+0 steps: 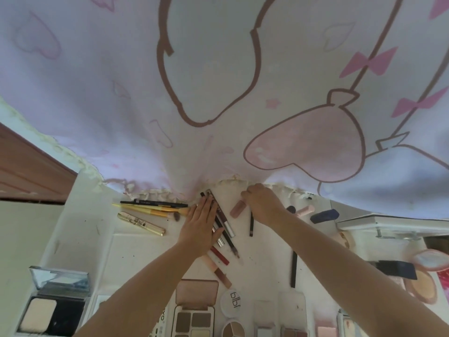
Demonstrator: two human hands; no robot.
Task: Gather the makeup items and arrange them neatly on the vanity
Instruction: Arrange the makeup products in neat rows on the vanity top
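On the white vanity (136, 249), the person's left hand (199, 227) lies flat with straight fingers on a slanted bunch of pencils and lip tubes (224, 235), pressing them together. The right hand (263, 205) is curled, knuckles up, at the far edge near the curtain (218, 81); it seems to pinch a thin dark pencil (251, 226) that points toward the person, with a pink lip gloss (237, 207) just beside it. To the left lie yellow brushes (155, 210), a black pencil (153, 203) and a gold mascara (141, 223). Along the near edge sit an open powder compact (52, 312) and an eyeshadow palette (194, 314).
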